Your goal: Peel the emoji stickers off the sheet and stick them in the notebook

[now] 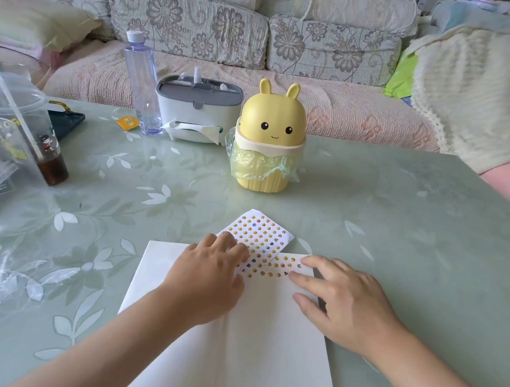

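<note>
The left hand (207,280) hides the near end of the sticker sheet (258,230) where it overlaps the notebook (226,360). The stickers (263,226) are too small to read. At the counter's (401,243) left edge, the plastic cups (7,130) are blurred and cut off.

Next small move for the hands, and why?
Probably move the right hand to the sticker sheet and lift the next sticker's edge. Its straight fingers rest on the notebook beside stuck stickers, holding none; the left hand lies on the sheet.
</note>
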Tool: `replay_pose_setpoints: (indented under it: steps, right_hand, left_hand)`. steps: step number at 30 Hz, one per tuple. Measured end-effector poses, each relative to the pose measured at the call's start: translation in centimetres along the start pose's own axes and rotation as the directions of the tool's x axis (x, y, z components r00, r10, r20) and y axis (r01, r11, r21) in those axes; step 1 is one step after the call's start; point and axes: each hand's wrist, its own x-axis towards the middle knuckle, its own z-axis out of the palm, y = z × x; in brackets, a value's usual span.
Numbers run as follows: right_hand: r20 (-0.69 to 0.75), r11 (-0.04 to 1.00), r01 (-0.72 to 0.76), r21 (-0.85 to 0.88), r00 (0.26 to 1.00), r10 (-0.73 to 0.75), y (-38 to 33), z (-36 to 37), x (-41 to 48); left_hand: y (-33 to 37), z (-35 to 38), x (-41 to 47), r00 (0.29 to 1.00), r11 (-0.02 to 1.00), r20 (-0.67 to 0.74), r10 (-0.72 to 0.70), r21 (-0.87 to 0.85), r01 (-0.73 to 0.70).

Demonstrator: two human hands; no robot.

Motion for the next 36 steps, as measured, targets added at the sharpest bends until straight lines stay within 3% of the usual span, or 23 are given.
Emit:
replay_pose_setpoints:
  steps: [5, 10, 15, 19, 21, 25, 27, 29, 31, 33, 36]
  right_hand:
    - [-0.065, 0.992, -0.096, 0.085, 0.993, 0.102, -0.2, -1.0, 0.5]
    - [-0.086, 0.99, -0.027, 0.14, 0.996, 0.039, -2.4, -1.3, 2.6]
    - [0.18, 0.984, 0.031, 0.173, 0.982, -0.063, -5.0, -1.0, 4.5]
    - [0.283, 0.977, -0.008, 0.214, 0.958, -0.054, -5.7, -1.0, 5.1]
    - [0.263, 0.968, -0.04, 0.249, 0.964, -0.028, -5.7, -0.8, 5.1]
    - [0.111, 0.985, 0.013, 0.172, 0.993, -0.032, -6.1, 0.0, 5.1]
    - [0.01, 0.985, 0.014, 0.175, 1.0, -0.016, -6.3, 0.2, 4.9]
    - [-0.074, 0.98, -0.003, 0.199, 0.997, 0.018, -6.6, 0.3, 4.9]
    - [-0.129, 0.975, -0.024, 0.221, 0.99, 0.053, -6.8, 0.3, 5.0]
    - [-0.139, 0.963, -0.057, 0.263, 0.986, 0.096, -6.9, 0.3, 5.1]
    - [-0.119, 0.926, -0.094, 0.366, 0.982, 0.147, -7.2, 0.3, 5.1]
  left_hand:
    - [-0.3, -0.2, 0.2, 1.0, 0.999, -0.019, 0.023, -0.035, -0.024]
    - [-0.8, -0.2, 0.1, 0.996, 0.981, -0.037, 0.085, -0.174, -0.09]
    - [-2.2, -0.4, -0.2, 0.989, 0.934, -0.108, 0.099, -0.333, -0.13]
    - [-3.0, -1.1, -0.9, 0.986, 0.978, -0.163, -0.025, -0.21, -0.01]
    - [-3.2, -1.2, -1.4, 0.996, 0.989, -0.069, -0.063, -0.142, 0.053]
    - [-3.4, -1.2, -2.0, 0.995, 1.0, 0.094, -0.01, -0.017, 0.011]
    - [-3.2, -1.3, -2.0, 0.999, 0.999, 0.031, -0.026, -0.036, 0.027]
    - [-2.4, -1.6, -2.3, 0.99, 0.992, -0.127, -0.068, -0.11, 0.054]
    - [-1.2, -2.6, -2.4, 0.948, 0.925, -0.176, -0.264, -0.323, 0.198]
    - [-0.4, -3.3, -2.4, 0.898, 0.783, 0.003, -0.439, -0.488, 0.384]
    - [0.2, -3.5, -2.6, 0.872, 0.569, 0.259, -0.415, -0.675, 0.47]
